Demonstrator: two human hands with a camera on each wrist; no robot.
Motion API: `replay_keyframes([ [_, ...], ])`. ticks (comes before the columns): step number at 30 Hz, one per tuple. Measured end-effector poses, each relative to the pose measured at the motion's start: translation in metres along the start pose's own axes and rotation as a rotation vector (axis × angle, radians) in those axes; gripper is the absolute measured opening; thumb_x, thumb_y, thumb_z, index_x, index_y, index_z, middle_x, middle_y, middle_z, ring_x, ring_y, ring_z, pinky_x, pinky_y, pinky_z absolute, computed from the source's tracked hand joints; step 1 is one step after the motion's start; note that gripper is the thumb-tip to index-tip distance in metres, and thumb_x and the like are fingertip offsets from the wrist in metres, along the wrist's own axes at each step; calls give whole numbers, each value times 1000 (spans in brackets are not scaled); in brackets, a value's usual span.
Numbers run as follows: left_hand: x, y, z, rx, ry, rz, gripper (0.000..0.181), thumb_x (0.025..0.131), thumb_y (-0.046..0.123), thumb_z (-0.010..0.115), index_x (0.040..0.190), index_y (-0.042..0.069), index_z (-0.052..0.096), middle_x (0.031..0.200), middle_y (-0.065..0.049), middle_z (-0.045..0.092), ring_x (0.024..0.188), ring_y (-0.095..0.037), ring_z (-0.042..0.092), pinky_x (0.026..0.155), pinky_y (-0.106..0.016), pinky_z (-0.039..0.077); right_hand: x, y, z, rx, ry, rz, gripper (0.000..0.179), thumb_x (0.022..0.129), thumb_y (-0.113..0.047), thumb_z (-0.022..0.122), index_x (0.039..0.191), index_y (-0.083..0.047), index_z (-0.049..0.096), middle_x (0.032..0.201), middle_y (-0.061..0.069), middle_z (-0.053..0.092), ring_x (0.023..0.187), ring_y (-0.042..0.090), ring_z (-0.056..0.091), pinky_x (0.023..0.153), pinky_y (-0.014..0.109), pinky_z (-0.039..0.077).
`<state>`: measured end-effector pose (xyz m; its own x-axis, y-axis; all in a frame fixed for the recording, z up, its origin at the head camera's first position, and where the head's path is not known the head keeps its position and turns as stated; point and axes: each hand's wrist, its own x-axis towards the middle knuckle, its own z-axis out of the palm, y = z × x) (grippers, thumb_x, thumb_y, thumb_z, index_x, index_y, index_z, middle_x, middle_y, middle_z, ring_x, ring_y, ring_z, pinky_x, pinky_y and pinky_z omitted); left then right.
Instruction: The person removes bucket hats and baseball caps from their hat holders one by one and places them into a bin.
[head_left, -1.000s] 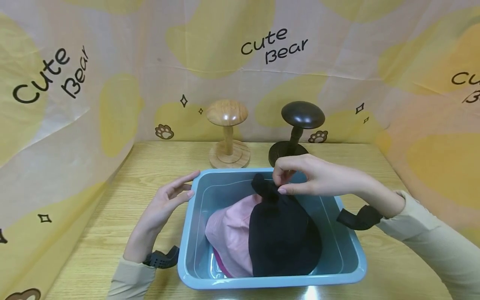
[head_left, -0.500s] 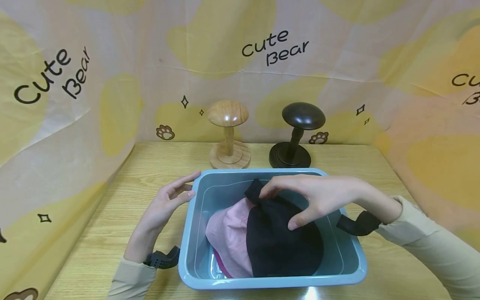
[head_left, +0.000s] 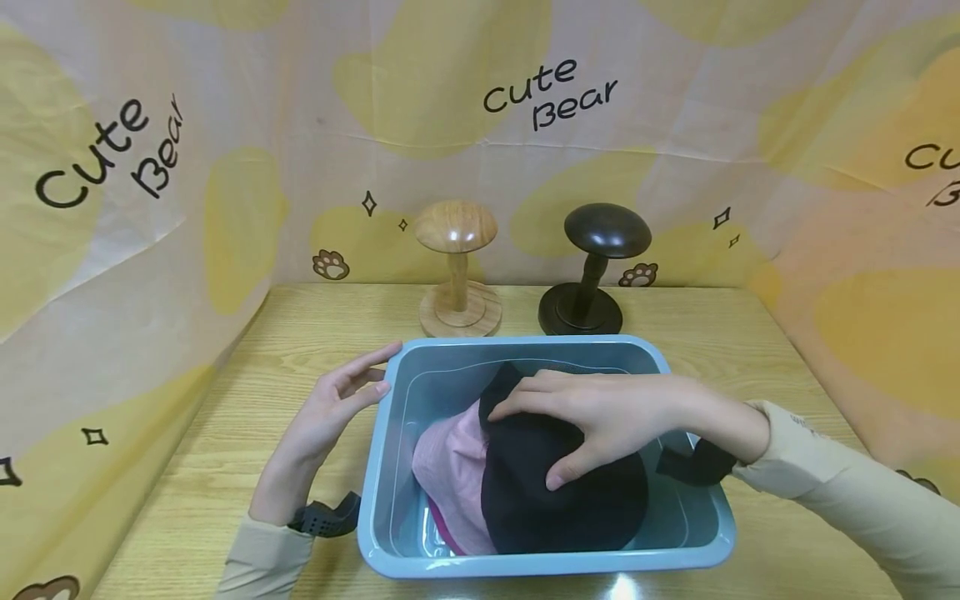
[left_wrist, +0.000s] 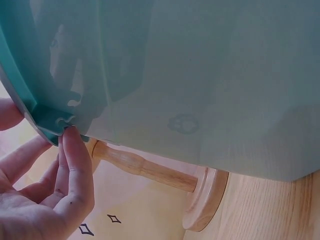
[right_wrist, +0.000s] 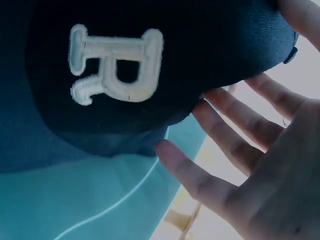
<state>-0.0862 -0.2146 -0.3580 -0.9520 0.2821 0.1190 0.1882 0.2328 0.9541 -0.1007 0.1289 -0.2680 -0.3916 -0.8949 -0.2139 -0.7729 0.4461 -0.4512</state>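
Observation:
Inside a light-blue plastic tub point(head_left: 547, 567) lie two caps side by side, a pink one and a black one. The right hand point(head_left: 600, 421) spreads over the crown of the black cap point(head_left: 570, 521), thumb on the near side and fingers on the far side. A white raised letter R point(right_wrist: 135, 65) shows on this cap in the right wrist view, with fingertips point(right_wrist: 170, 152) along its edge. The pink cap point(head_left: 453, 462) is at the left, partly covered by the black one. At the tub's back left corner, the left hand point(head_left: 326, 417) grips the rim with fingertips and thumb.
Behind the tub stand a light wooden hat stand point(head_left: 456, 229) and a dark one point(head_left: 607, 232), each with a round top and base. The wood-grain table point(head_left: 322, 317) meets a printed cloth backdrop point(head_left: 420, 92) at the back and sides.
The right hand has left the strap end of the black cap, opened out and come down over its crown. The black cap has settled slightly left. The left hand has stayed put.

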Motion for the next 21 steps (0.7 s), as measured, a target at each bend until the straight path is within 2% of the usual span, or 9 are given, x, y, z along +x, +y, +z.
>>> replay_keyframes([
  [5,0,0,0,9,6,-6,47,97,17,55,143,14,46,119,-5,63,105,-11,60,94,-30,42,6,-2,6,-31,-5,-35,71,82,-53,68,143,-33,38,135,-14,46,117,6,44,95,30,46],
  [10,1,-2,0,3,6,-4,47,97,16,55,143,14,46,121,-10,62,105,-11,60,94,-28,42,10,-3,13,-65,-31,-26,74,84,-51,68,147,-33,34,143,-11,44,126,8,44,102,35,45],
  [16,1,-2,0,-12,0,4,47,97,16,55,143,12,46,120,-6,63,105,-10,60,92,-26,45,14,-8,19,-125,-84,5,78,85,-48,68,151,-34,28,152,-6,38,140,14,38,111,41,38],
  [21,1,-3,0,-19,-2,19,47,97,15,54,143,10,45,121,-3,62,105,-10,60,90,-24,47,16,-10,20,-110,-135,44,83,84,-46,70,151,-35,24,157,-5,31,145,14,30,115,44,30],
])
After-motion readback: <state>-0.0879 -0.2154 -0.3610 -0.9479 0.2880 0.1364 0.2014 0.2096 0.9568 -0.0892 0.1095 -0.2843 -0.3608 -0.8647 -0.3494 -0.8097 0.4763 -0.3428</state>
